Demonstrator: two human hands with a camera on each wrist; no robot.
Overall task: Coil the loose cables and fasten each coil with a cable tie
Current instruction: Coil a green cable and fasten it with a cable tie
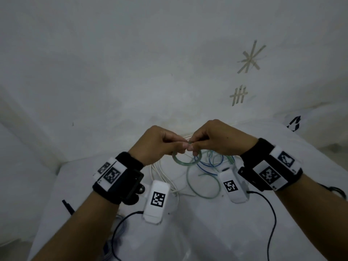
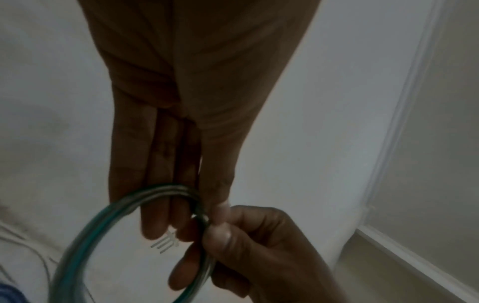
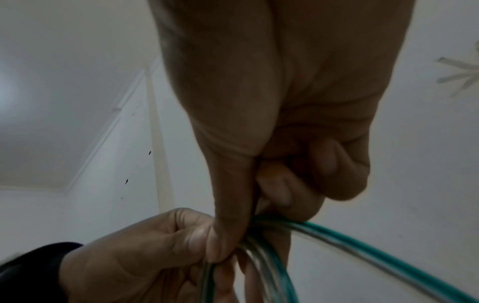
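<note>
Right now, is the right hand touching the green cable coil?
Touching. In the right wrist view, the right hand pinches the green cable coil strands between thumb and fingers, no gap visible.

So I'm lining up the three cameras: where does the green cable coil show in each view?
Head: the green cable coil hangs just below centre, under the left hand and right hand, which pinch its top.
Left wrist: lower left, a big ring running off the bottom edge.
Right wrist: bottom centre to lower right.
Shared landmark: the spot where both thumbs meet on the coil.
</note>
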